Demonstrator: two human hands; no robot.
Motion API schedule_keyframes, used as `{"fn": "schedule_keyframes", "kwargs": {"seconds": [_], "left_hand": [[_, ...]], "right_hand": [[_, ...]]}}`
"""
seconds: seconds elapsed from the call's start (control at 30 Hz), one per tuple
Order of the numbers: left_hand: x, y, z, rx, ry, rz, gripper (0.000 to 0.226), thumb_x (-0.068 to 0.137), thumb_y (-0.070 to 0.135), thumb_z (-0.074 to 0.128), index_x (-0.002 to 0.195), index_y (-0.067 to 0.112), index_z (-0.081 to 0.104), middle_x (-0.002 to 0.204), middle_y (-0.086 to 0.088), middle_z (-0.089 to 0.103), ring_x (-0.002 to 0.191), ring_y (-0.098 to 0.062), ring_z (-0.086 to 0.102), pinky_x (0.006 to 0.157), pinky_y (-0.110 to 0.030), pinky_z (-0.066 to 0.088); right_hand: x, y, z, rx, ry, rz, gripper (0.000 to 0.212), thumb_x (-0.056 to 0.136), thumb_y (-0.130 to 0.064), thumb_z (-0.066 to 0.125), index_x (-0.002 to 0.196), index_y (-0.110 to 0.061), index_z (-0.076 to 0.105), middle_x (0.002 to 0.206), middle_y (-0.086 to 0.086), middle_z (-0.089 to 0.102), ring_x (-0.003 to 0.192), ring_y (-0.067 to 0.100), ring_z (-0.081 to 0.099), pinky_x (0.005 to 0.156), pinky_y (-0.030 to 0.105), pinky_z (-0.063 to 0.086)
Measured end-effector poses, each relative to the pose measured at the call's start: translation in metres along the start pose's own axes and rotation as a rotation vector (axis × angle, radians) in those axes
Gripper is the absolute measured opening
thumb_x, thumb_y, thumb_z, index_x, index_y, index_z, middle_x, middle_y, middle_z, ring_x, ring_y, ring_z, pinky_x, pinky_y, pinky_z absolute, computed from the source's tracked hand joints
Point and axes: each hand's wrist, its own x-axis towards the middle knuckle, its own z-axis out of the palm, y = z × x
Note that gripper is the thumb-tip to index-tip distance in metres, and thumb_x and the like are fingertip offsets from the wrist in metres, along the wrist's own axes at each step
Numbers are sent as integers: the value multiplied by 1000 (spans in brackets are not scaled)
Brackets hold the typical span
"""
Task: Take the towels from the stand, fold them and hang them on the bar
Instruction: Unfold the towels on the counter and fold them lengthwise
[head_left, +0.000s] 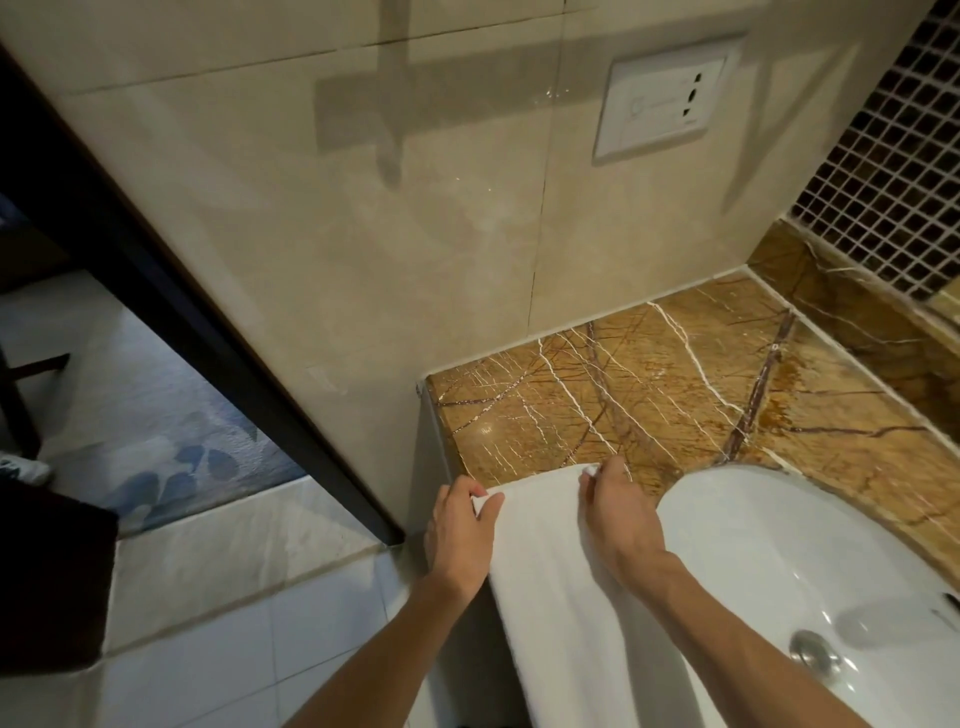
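A white towel (550, 582) lies over the front edge of the marble counter (675, 395), sink (779, 545) at its 3 o'clock. The left hand (460, 530) and right hand (615, 514) each pinch a far corner; the cloth trails from them toward 6 o'clock

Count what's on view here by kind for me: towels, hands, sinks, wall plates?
Towel: 1
Hands: 2, the left hand and right hand, each pinching a towel corner
Sink: 1
Socket plate: 1
Total: 5
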Motion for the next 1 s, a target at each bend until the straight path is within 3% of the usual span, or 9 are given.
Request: {"fn": "schedule_keyframes", "kwargs": {"seconds": [0.23,0.37,0.47,0.53,0.63,0.73,0.9,1.0], "left_hand": [[-1,-2,-4,38,3,39,23,94,44,51,109,26,55,99,6,53,77,-5,53,75,-26,46],[-10,-2,-7,56,-15,58,30,95,43,49,120,26,52,109,5,51,81,-7,56,78,-28,51],[-20,-3,-8,92,-44,121,44,94,46,48,134,26,45,125,3,44,105,-16,56,91,-31,48],[-31,-7,-6,200,-62,194,53,94,50,44,142,29,37,142,0,34,128,-20,41,106,-36,37],[-49,-12,-4,399,-128,306,61,94,56,31,149,34,17,160,4,5,146,-22,5,117,-41,9],[-67,-15,-3,502,-177,389,64,94,59,20,151,35,4,160,3,-13,146,-22,-15,115,-42,-9],[-112,-17,-3,543,-266,439,64,95,58,20,151,35,1,159,3,-17,146,-23,-17,118,-47,-4],[-146,-21,-3,530,-308,454,62,96,55,24,151,34,4,160,3,-14,147,-23,-13,118,-46,-3]], "right_hand": [[-9,1,-4,46,22,-18,14,96,-24,42,96,-12,35,107,17,68,92,41,63,69,38,42],[-21,6,-3,-52,92,-81,17,89,-26,45,100,-16,37,99,12,64,83,38,62,64,38,46],[-33,14,-4,-79,163,-196,22,85,-25,48,106,-19,46,98,6,53,79,30,56,60,33,42],[-43,22,-5,-162,152,-287,24,83,-26,48,105,-18,51,98,7,50,80,29,53,62,34,46],[-63,35,-4,-278,78,-367,37,89,-35,42,124,-21,45,125,11,45,112,32,47,85,39,46],[-85,42,-4,-324,-19,-399,51,94,-44,32,141,-25,30,152,13,23,142,32,20,110,45,29],[-132,57,2,-327,-93,-344,60,96,-53,21,151,-29,11,161,9,0,148,29,2,117,45,15],[-169,73,0,-336,-99,-298,61,98,-52,22,152,-26,10,161,8,5,147,28,10,117,40,18]]}}
